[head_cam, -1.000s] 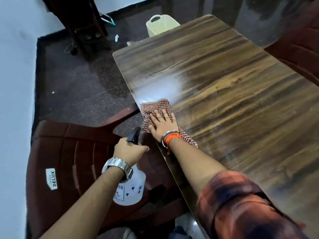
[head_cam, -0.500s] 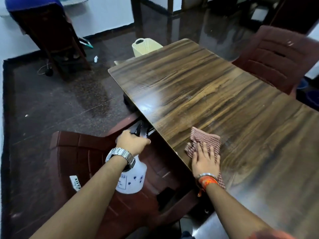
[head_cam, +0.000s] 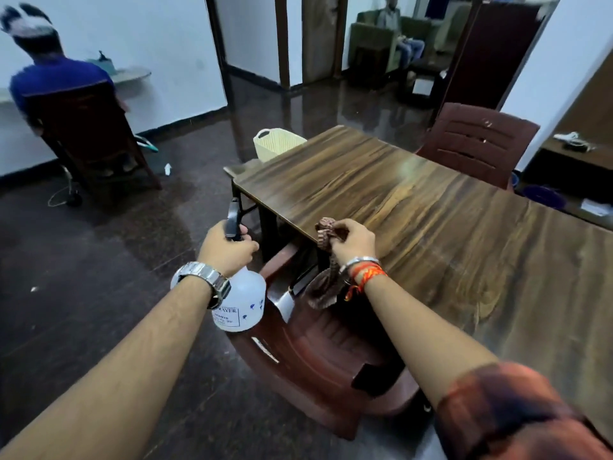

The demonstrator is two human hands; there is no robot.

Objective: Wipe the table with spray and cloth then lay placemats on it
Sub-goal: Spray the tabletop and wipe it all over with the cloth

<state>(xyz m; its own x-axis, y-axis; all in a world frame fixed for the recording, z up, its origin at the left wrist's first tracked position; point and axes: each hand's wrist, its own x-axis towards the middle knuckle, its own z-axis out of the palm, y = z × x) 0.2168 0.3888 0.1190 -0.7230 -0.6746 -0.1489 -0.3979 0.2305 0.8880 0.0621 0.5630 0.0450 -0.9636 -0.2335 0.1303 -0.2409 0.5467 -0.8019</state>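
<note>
head view: gripping the spray bottle [head_cam: 239, 302] by its neck in the left hand [head_cam: 227, 250], holding it off the near edge above the brown chair [head_cam: 326, 366]. bunching the checked cloth [head_cam: 326, 260] in the closed right hand [head_cam: 353, 242], lifted off the surface [head_cam: 431, 227] at its near edge, one tail dangling below the wrist. showing a faint damp sheen across the wood, so probably finishing or pausing the wiping stage. lacking any placemats in sight; judging that step as not yet started. possibly holding them: the cream basket [head_cam: 277, 146] beyond the far end, contents hidden.
</note>
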